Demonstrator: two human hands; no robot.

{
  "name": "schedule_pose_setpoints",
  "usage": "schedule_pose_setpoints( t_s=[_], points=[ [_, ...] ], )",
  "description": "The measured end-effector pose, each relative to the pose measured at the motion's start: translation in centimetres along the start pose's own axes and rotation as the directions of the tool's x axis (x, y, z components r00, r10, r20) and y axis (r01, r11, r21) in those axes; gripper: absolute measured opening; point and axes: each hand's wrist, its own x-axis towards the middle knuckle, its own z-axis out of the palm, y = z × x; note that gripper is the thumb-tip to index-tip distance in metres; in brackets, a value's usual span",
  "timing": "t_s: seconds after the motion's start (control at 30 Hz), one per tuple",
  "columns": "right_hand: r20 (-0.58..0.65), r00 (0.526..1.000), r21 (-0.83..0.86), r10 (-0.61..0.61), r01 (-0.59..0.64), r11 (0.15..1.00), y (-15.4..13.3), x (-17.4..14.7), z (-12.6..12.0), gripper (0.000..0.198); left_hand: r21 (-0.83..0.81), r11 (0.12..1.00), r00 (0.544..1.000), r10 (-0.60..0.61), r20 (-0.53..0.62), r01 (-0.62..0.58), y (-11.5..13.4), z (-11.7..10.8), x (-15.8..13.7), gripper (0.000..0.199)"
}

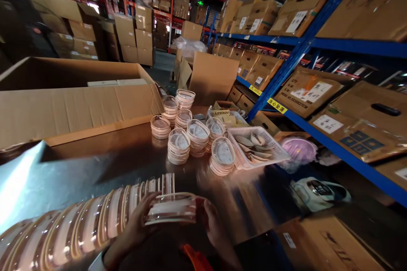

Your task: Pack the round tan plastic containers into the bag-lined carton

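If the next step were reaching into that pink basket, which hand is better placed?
Probably the right hand: it is nearer the pink basket, which lies on that side. The left hand is beside the row of containers. Neither looks free: both are at the clear container.

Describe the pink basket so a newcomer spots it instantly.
Find the blue shelving on the right, then the table to its left. The pink basket sits there beside the round stacks. Unlike those, it's rectangular and perforated, with flat pieces inside.
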Motion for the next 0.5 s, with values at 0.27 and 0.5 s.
schedule_pose_setpoints(
  t_s=[0.27,0.5],
  points=[
    [0.725,0.419,-0.446,-0.547,0.89,0.09,-4.6,-4.3,1.0,0.05,-0.03,0.984,0.964,0.175,0.2,-0.173,0.9,2.2,-5.1,0.069],
    [0.616,0.485,-0.639,-0.621,0.768,-0.033,-2.0,-3.4,-0.4,0.044,0.101,0.977,0.981,0.182,0.062,-0.187,-1.3,0.1,-5.6,0.073]
  ],
)
